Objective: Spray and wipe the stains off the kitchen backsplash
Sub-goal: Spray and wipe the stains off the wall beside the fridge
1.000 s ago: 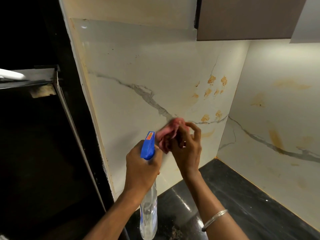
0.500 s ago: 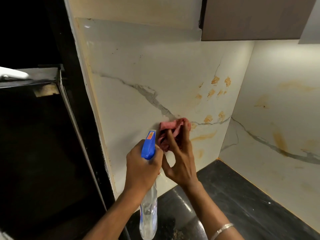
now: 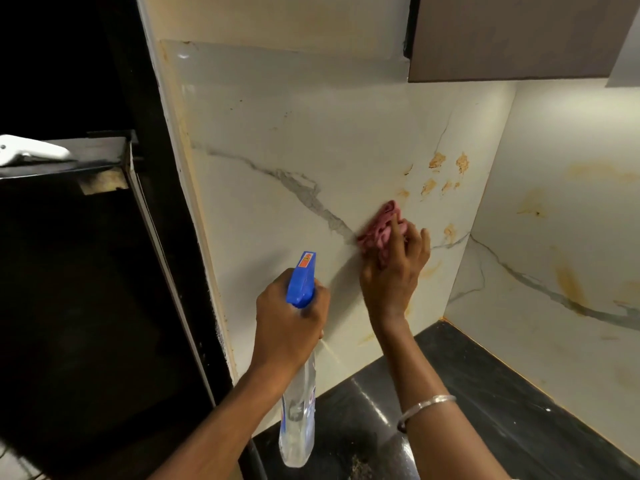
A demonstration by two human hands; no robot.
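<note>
Right hand (image 3: pixel 393 271) pressed flat against the marble-look backsplash (image 3: pixel 277 237), fingers spread over a crumpled pink cloth (image 3: pixel 379 230) and pinning it to the panel at the lower end of the grey vein (image 3: pixel 304 192). Left hand (image 3: pixel 289 320) wrapped tight round the neck of a clear spray bottle (image 3: pixel 298 420), blue trigger head (image 3: pixel 302 278) pointing up toward the wall, bottle body hanging down below the fist over the black countertop (image 3: pixel 485 410). Orange-brown stains (image 3: pixel 436 160) scattered just above and to the right of the cloth, near the inside corner; a faint streak (image 3: pixel 431 270) just right of the wiping hand, lower down. More yellowish smears (image 3: pixel 568 282) across the adjoining right-hand wall panel. Silver bangle (image 3: pixel 424 405) on the right wrist. Brown upper cabinet (image 3: pixel 519 36) overhead, lit from beneath. Dark appliance (image 3: pixel 86 271) filling the left side, a white object (image 3: pixel 31 152) lying on its top edge.
</note>
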